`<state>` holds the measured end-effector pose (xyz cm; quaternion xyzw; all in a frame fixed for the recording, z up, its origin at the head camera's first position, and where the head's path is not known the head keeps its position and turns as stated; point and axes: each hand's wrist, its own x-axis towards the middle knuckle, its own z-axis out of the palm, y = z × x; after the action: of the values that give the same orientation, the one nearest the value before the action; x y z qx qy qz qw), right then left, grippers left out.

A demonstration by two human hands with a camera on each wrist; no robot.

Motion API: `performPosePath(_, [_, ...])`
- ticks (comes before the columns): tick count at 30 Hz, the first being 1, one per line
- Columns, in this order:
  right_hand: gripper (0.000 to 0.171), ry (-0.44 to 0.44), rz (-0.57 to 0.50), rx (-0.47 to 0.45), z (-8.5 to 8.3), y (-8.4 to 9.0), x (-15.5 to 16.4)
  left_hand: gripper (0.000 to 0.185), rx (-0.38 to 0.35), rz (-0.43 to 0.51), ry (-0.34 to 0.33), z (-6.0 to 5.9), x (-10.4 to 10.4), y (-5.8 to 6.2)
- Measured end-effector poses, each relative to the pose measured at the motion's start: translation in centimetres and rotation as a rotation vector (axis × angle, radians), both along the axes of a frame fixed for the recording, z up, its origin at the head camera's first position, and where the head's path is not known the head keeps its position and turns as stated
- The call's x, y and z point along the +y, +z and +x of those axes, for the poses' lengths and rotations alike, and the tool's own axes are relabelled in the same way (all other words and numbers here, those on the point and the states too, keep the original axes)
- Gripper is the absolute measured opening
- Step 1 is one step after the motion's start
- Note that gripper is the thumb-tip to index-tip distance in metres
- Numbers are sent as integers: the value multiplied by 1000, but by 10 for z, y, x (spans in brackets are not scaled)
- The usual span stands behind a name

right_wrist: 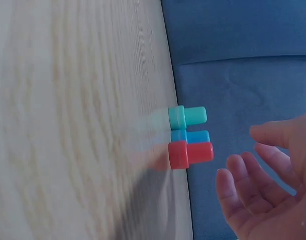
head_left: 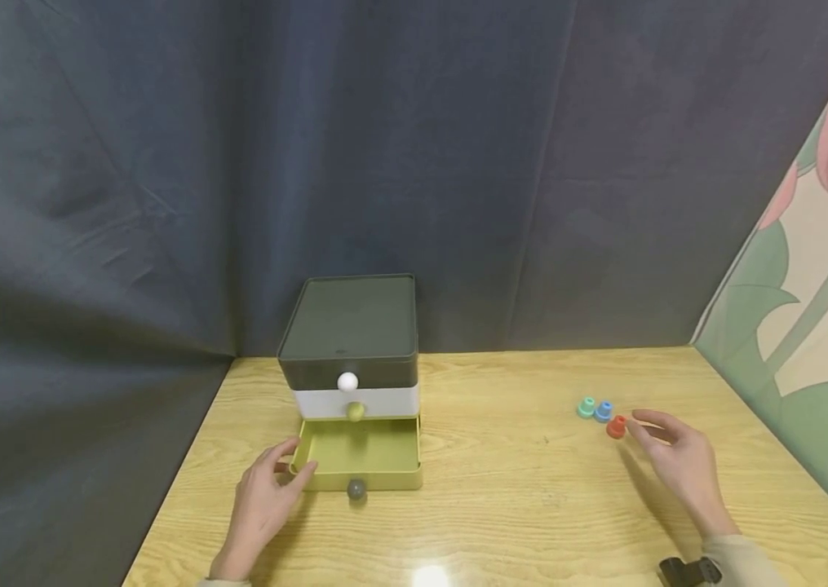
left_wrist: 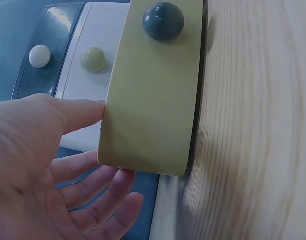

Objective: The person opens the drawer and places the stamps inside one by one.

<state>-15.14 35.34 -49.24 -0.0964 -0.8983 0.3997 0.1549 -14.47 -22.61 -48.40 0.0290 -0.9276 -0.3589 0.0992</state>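
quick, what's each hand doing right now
Left hand: open, thumb touching the pulled-out yellow-green plastic bottom drawer.
Right hand: open, holding nothing, beside the small red plastic peg.

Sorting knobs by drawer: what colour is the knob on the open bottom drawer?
Dark grey, on the open yellow-green drawer; the knob shows best in the left wrist view.

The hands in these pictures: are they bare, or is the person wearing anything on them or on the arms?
Both are bare: no gloves, rings or markings show on the left hand or the right hand. In the head view a light beige sleeve cuff covers the right wrist, with a small black device strapped beside it. A sliver of pale sleeve shows at the left wrist.
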Motion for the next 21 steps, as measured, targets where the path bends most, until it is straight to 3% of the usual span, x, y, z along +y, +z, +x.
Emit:
performPosePath(16, [60,117,16,-164,-12,-4,8,56,-4,-3,-9,0,0,0])
performPosePath(21, [60,127,22,-168,-13,-7,8,57,1,4,-17,0,-1,0])
